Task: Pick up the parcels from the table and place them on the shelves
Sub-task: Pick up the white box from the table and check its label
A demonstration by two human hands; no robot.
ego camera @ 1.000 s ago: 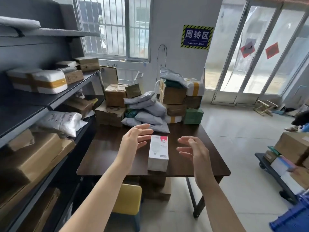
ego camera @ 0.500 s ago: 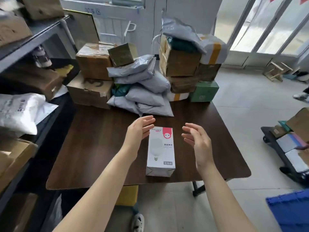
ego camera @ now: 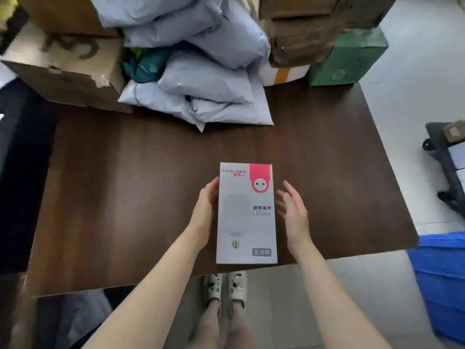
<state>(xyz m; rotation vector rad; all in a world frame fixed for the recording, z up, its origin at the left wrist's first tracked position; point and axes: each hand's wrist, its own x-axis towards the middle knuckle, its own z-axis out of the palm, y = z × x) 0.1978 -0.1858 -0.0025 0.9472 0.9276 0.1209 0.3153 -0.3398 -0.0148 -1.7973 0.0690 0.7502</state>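
Your view has tipped down since half a second ago: the shelves at the left of the frame are gone, and the white LED bulb box [ego camera: 246, 213] now fills the lower centre, lying flat near the front edge of the dark wood worktop [ego camera: 120, 187]. Your left hand [ego camera: 205, 210] has closed in and its palm now lies against the box's left long side, fingers straight along that edge. Your right hand [ego camera: 293, 212] has also come nearer but stands just beside the right long side, a slim gap showing, fingers spread and loosely curved. So the grip is wide, both hands flanking the box with nothing lifted. The heap of grey mailer bags [ego camera: 201, 79] sits at upper centre, the brown carton [ego camera: 65, 69] at upper left, the green box [ego camera: 348, 59] at upper right, all well apart from the bulb box.
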